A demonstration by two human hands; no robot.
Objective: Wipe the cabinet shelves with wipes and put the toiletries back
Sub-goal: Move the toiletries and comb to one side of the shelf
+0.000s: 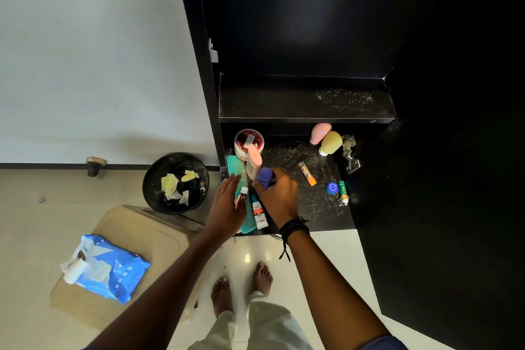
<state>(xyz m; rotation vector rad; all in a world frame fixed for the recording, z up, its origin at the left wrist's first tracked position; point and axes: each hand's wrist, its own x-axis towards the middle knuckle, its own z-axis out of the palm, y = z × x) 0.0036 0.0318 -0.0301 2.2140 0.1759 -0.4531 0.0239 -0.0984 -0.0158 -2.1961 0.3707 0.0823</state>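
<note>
My right hand [279,198] is closed around a dark blue bottle [264,177] over the lower black cabinet shelf [321,207]. My left hand [227,207] lies flat with fingers apart on a teal comb [240,170], beside a small white and orange tube [242,196]. A peach bottle [253,161], a red-lidded jar [247,142] and a white tube [259,214] crowd the shelf's left side. A pink bottle [320,133] and a yellow bottle [330,142] lie at the back right. The upper shelf [306,104] holds no toiletries and shows pale specks.
A blue pack of wipes [110,271] lies on a beige plastic stool [147,236] at lower left. A black bin [175,182] with used wipes stands by the cabinet. An orange stick [307,173], a blue cap [331,187] and a green tube [343,192] lie on the shelf's right. The open door [454,179] is at right.
</note>
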